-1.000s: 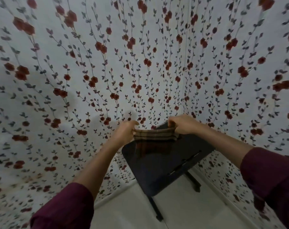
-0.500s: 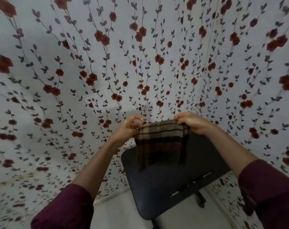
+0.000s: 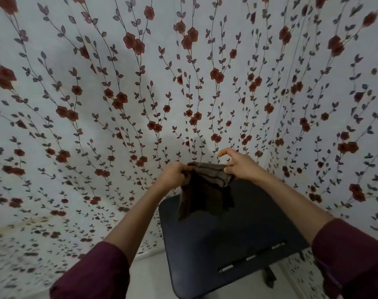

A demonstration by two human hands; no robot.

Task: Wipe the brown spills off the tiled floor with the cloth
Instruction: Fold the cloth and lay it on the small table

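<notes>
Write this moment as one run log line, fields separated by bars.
left hand: grips cloth | right hand: pinches cloth | cloth: hanging above table | wiping: not begun

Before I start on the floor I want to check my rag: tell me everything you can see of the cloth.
The cloth is a brown woven piece with darker stripes, soft and limp. It hangs bunched in the air above the dark table, not touching it as far as I can tell. The left hand grips its top edge; the right hand pinches the other end with its upper fingers lifted. Its lower part falls in loose, uneven folds.
</notes>
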